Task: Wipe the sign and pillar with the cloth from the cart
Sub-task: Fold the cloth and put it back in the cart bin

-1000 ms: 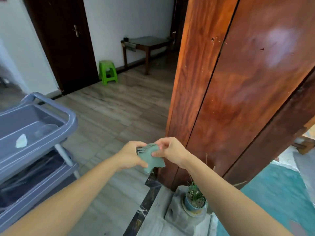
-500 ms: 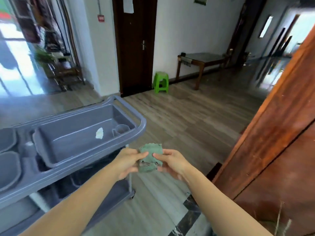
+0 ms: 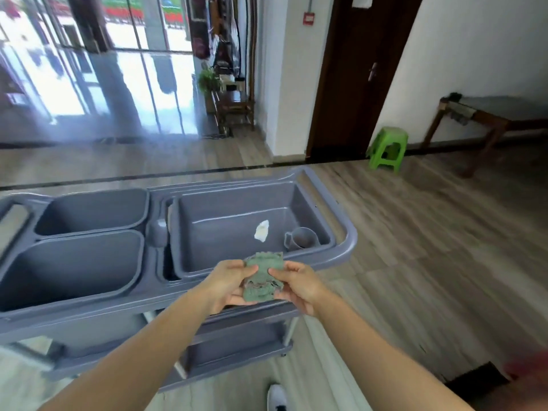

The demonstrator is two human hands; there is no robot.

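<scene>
A small green cloth (image 3: 262, 277), folded and crumpled, is pinched between both my hands over the near rim of the grey cart (image 3: 341, 256). My left hand (image 3: 226, 284) grips its left edge and my right hand (image 3: 298, 284) grips its right edge. The cart's right tub (image 3: 225, 232) lies just beyond the cloth. Of the wooden pillar only a blurred reddish corner (image 3: 530, 378) shows at the bottom right. No sign is in view.
The right tub holds a white scrap (image 3: 262, 230) and a grey cup (image 3: 301, 238). Two grey bins (image 3: 89, 232) fill the cart's left side. A green stool (image 3: 387, 149), a dark door (image 3: 355, 69) and a wooden table (image 3: 489, 120) stand beyond. My shoe (image 3: 277, 397) is below.
My view has swung left, from the wooden pillar to the cart, which now lies straight ahead. Both hands have kept hold of the green cloth throughout.
</scene>
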